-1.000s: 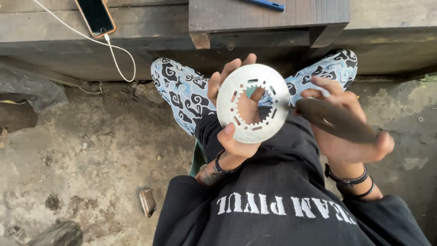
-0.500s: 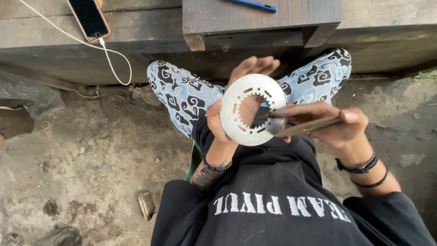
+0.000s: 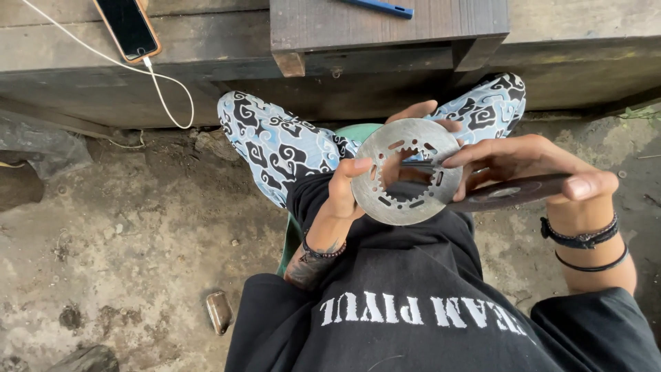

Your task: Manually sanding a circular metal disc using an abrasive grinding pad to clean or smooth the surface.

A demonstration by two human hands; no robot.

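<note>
Hands working a flat metal ring (image 3: 407, 172) above the lap of a seated person. The left hand (image 3: 344, 189) is gripping the ring by its left rim, thumb on the face and fingertips showing past the far edge, so the toothed inner opening is facing the camera. The right hand (image 3: 530, 169) is closed around a dark-handled tool (image 3: 506, 193), its thin blade reaching into the ring's opening from the right. For clean work, the ring is best kept steady and square to the blade, with the thumb clear of the teeth and the tool guided by light, even pressure. The ring is lying between the two hands, touching both the left fingers and the tool's tip. A phone (image 3: 128, 27) on a cable is resting on the wooden bench (image 3: 62, 62) beyond the knees.
</note>
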